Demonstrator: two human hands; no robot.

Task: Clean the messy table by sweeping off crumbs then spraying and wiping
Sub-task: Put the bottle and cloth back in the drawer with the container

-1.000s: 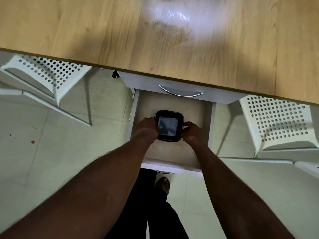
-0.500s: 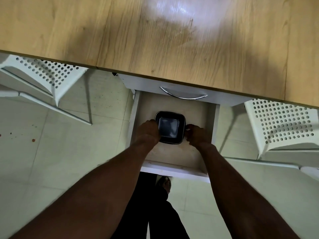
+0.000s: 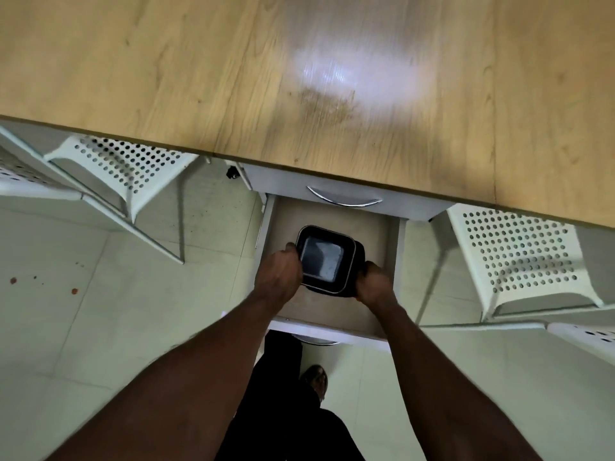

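Observation:
A black square container with a pale rim sits in the open lower drawer under the wooden table. My left hand grips its left side and my right hand grips its right side. The container looks slightly tilted. A faint brownish smear marks the tabletop beside a bright light reflection. My fingers under the container are hidden.
A shut upper drawer with a curved metal handle sits just above the open one. White perforated chairs stand at the left and right. Small reddish spots dot the tiled floor. My foot shows below the drawer.
Both hands stay on the container in the drawer; it has lifted and tilted a little. The view has shifted slightly, showing more tabletop.

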